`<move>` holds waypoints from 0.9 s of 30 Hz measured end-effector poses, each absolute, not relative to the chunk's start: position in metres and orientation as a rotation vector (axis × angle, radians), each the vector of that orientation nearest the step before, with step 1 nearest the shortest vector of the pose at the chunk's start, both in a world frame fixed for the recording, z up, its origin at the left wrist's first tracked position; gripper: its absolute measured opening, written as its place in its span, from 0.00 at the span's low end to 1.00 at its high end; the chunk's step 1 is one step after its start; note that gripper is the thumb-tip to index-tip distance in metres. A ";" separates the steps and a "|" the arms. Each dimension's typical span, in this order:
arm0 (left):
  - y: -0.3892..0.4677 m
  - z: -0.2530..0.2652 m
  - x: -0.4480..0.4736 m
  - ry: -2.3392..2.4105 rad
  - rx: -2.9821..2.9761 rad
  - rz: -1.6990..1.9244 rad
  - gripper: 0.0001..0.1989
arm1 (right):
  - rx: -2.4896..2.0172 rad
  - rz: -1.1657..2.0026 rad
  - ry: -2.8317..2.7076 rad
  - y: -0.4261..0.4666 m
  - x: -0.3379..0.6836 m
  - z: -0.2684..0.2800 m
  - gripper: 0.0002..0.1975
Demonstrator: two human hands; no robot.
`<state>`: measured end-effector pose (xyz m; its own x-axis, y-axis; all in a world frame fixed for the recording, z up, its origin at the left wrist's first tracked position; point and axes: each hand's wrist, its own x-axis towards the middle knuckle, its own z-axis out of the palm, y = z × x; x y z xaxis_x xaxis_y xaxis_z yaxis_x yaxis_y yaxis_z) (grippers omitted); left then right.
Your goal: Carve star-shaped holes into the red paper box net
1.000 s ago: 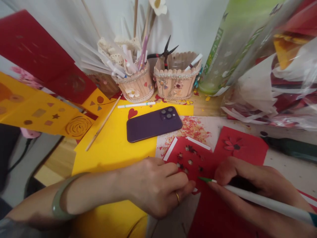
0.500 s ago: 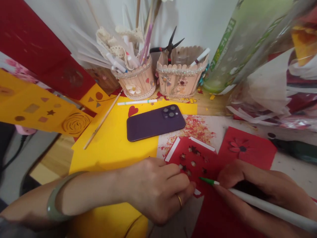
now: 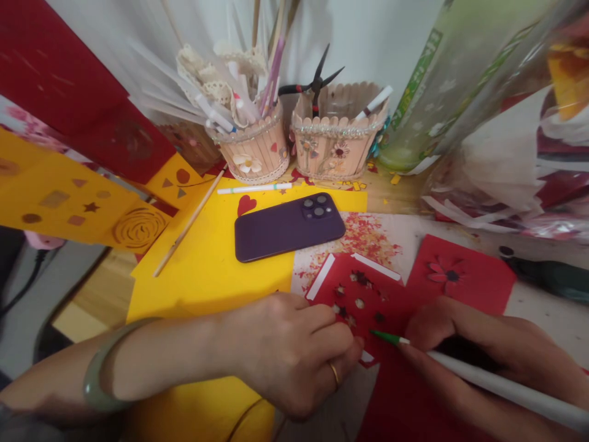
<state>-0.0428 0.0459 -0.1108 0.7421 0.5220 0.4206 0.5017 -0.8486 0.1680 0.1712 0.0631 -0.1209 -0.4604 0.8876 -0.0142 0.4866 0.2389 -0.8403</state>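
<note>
My right hand grips a white-barrelled marker pen with a pointed green tip. That tip meets or hovers just over a red sheet of paper with small star and flower cut-outs; which of the two I cannot tell. White strips run along several of the sheet's edges. Curled fingers of my left hand press the sheet's near left edge, and their tips are partly hidden. More dark red paper lies below, between my hands. Beyond my right hand is a red piece with a flower cut-out.
A purple phone lies on yellow paper. Nearby are a wooden stick and a white pen. Behind stand a pen pot and a basket with pliers. Decorated cards stand at left; plastic-wrapped items at right.
Both hands and the pen keep nearly the same place. Only a very slight shift of the whole view shows.
</note>
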 end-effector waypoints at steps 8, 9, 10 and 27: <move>0.044 -0.113 -0.042 0.920 2.818 0.730 0.09 | -1.247 1.089 -2.073 0.062 0.170 -0.122 0.09; 0.044 -0.113 -0.041 0.909 2.823 0.733 0.08 | -1.247 1.083 -2.071 0.061 0.169 -0.121 0.10; 0.045 -0.113 -0.041 0.898 2.835 0.733 0.08 | -1.247 1.086 -2.065 0.061 0.169 -0.121 0.10; 0.046 -0.111 -0.042 0.851 2.858 0.707 0.08 | -0.947 1.052 -2.277 0.073 0.180 -0.125 0.06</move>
<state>-0.0424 0.0456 -0.1114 0.7397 0.5349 0.4084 0.4993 -0.8430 0.2000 0.1803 0.0734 -0.1251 -0.6594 0.7430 0.1146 0.3942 0.4715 -0.7889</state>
